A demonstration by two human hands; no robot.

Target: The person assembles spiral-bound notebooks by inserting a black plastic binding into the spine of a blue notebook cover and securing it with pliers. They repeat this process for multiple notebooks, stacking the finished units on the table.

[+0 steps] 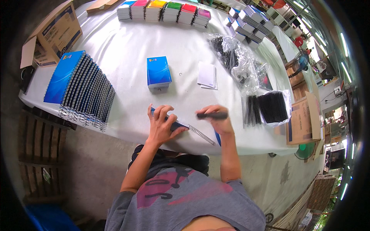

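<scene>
Near the table's front edge, my left hand (161,125) grips a blue-covered notebook (175,125) with bent fingers over it and the thumb along its edge. From the notebook's right end a loose wire spiral coil (201,134) sticks out toward the lower right. My right hand (220,122) is just right of the coil, closed around a dark, stubby cylindrical tool (212,115) blurred by motion; its kind cannot be made out. A narrow blue piece (218,138) shows below that hand. Ahead lies a stack of blue-covered pads (158,71), with white sheets (207,74) to its right.
A tall stack of spiral-bound blue notebooks (83,82) stands left, beside a cardboard box (58,32). Coloured notebook stacks (163,12) line the far edge. Rightward are plastic-wrapped black coils (235,57), a bundle of black coils (269,107) and another box (302,119).
</scene>
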